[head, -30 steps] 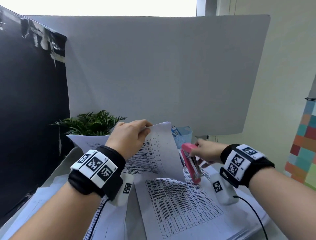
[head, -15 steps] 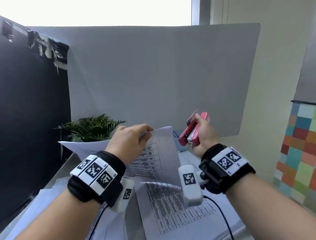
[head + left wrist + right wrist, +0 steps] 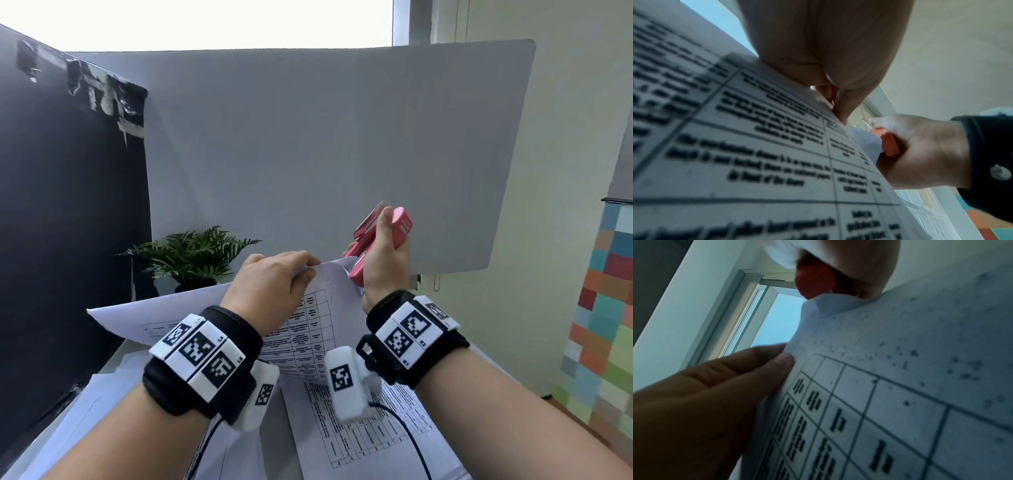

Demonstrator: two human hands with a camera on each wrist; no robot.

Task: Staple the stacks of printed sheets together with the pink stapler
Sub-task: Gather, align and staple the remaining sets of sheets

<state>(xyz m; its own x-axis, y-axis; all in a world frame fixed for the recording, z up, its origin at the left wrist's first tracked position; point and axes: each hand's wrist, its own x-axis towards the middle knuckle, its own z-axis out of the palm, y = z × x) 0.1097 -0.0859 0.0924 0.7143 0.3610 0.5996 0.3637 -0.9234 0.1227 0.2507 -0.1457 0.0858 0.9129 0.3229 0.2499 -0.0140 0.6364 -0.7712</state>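
Note:
My left hand (image 3: 274,284) pinches the top edge of a lifted stack of printed sheets (image 3: 318,329) near its upper right corner, holding it up in the air above the desk. My right hand (image 3: 385,260) grips the pink stapler (image 3: 399,229), tilted up and to the right. The stapler's lower end meets the corner of the stack. In the left wrist view the thumb and fingers (image 3: 846,91) pinch the printed sheets (image 3: 756,146), with the stapler (image 3: 890,144) just beyond. In the right wrist view the stapler (image 3: 813,282) sits on the paper corner (image 3: 828,303).
More printed sheets (image 3: 370,438) lie spread across the desk below both wrists. A potted green plant (image 3: 191,253) stands at the back left. A grey board (image 3: 308,154) and a black panel (image 3: 68,222) wall off the back and left. Colourful tiles (image 3: 606,308) are at right.
My right hand picked the stapler up off the papers on the desk, raised it, and brought it left onto the corner of the stack. My left hand kept the stack lifted.

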